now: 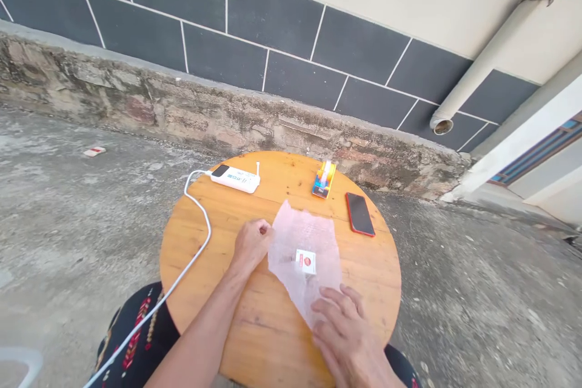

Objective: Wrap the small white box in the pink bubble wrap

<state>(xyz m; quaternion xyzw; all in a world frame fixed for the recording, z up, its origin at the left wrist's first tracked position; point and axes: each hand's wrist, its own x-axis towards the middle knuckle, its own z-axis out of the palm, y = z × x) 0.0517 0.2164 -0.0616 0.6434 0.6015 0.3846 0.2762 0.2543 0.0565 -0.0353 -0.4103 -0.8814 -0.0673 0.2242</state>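
A sheet of pink, see-through bubble wrap lies spread on the round wooden table. On the middle of it rests a small white box with a red round mark. My left hand is closed at the sheet's left edge, its fingertips pinching the wrap. Over the lower right edge of the wrap, my right hand is open, fingers spread and slightly bent, touching or just above the sheet. Part of the wrap is hidden under the right fingers.
A white power bank with a white cable lies at the table's back left. At the back stands a yellow and blue tape dispenser. A red-edged phone lies on the right. Beyond are a stone wall base and a drainpipe.
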